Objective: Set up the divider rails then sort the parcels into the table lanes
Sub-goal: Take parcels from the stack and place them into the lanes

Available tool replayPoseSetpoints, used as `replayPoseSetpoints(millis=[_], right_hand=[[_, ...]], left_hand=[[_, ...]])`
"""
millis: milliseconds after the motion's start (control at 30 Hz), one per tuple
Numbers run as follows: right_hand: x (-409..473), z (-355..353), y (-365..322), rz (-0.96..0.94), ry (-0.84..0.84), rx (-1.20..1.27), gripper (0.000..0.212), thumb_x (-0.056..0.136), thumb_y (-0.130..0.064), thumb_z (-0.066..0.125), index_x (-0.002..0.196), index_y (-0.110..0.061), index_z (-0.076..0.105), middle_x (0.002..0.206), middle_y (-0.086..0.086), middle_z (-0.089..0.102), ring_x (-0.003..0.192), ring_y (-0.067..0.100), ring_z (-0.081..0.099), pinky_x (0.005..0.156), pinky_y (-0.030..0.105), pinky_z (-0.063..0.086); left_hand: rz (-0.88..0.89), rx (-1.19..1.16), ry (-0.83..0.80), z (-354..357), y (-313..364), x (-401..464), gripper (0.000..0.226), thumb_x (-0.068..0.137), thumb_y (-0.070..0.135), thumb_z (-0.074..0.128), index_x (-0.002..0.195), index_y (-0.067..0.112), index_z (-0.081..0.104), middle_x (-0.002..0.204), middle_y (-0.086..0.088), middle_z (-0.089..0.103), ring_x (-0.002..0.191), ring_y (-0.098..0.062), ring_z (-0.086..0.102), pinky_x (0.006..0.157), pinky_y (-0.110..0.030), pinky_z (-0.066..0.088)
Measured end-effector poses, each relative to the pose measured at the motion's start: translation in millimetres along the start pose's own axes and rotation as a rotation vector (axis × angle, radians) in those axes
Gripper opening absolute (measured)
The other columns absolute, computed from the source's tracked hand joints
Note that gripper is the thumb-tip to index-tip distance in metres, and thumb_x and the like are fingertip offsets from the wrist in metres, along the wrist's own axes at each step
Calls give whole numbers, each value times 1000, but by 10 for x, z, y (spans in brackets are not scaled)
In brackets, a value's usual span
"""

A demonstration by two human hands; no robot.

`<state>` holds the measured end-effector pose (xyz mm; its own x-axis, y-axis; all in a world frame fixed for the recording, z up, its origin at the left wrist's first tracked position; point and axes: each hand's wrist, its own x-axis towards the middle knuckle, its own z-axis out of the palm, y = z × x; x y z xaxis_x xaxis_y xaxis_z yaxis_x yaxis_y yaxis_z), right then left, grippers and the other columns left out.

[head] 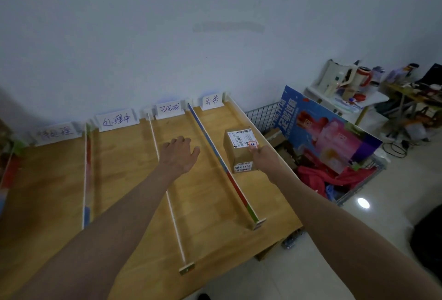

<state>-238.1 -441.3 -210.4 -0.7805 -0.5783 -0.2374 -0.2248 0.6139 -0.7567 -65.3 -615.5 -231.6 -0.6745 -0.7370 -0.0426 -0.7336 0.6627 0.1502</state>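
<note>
I judge the small cardboard parcel [241,150] in the bench's [124,180] right-of-centre lane light and stiff, best gripped by opposite sides; my right hand [266,158] touches its near corner, finger curl unclear, while my left hand [180,155] hovers spread, empty.

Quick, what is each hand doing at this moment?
Left hand: open, fingers relaxed above the table, holding nothing.
Right hand: on the cardboard parcel; grip cannot be told.

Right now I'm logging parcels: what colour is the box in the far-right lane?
Brown cardboard box with white printed labels, seen in the head view.
</note>
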Motion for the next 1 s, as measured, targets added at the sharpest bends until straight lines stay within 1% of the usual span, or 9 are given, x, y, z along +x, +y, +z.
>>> replayPoseSetpoints(millis=[100,367,500,567,633,733,800,867,1000], right_hand=[[323,-24,-40,-11,-19,9,43,105,-34,41,130,-3,58,118,15,66,107,29,64,96,48,52],[1343,54,-79,-40,-109,-26,46,105,-34,42,130,1,58,118,19,66,107,33,64,95,50,52],[2032,221,-40,-32,-172,-58,48,104,-38,44,125,1,60,114,18,67,102,31,64,89,45,54],[2412,343,-27,-16,-207,-52,48,103,-39,45,124,2,60,112,16,66,98,29,63,81,39,53],[2785,493,-24,-6,-228,-12,45,103,-36,47,121,2,61,104,13,65,92,27,62,76,38,51],[3289,742,-17,2,-274,-6,45,102,-36,48,122,2,60,109,16,66,98,30,64,79,41,53],[3581,922,-13,12,-293,-23,45,102,-36,47,123,3,58,114,18,66,101,31,64,76,39,52],[3851,1113,-12,24,-308,-16,45,103,-34,47,124,6,54,118,20,63,105,32,62,83,42,53],[4285,1466,-28,36,-317,-28,47,103,-33,46,126,8,48,126,22,57,115,36,56,96,48,48]], left_hand=[[-12,-1,-24,23,82,324,55,102,47,29,141,13,48,141,-8,50,128,-28,48,107,-43,36],[-74,-35,-31,217,203,1069,52,102,45,33,138,12,50,139,-7,51,126,-27,49,106,-43,35],[-142,-47,-44,390,205,1496,52,102,45,32,140,12,48,139,-7,51,126,-27,48,107,-42,36],[-202,-65,-56,513,184,1731,53,102,45,32,141,12,46,142,-6,49,127,-27,47,108,-42,36],[-259,-80,-70,656,152,1973,55,102,46,32,143,13,45,143,-5,48,129,-27,46,109,-43,35],[-316,-90,-86,914,92,2280,55,101,48,33,143,15,46,143,-4,48,129,-26,46,107,-43,33],[-353,-99,-92,1075,28,2466,54,100,48,34,142,17,46,143,-3,49,129,-26,47,107,-43,33],[-382,-101,-88,1214,-52,2633,53,100,48,36,141,17,48,141,-3,50,128,-25,47,106,-42,34],[-370,-79,-85,1417,-194,2912,53,100,47,36,141,16,47,140,-3,51,128,-26,48,104,-43,36]])
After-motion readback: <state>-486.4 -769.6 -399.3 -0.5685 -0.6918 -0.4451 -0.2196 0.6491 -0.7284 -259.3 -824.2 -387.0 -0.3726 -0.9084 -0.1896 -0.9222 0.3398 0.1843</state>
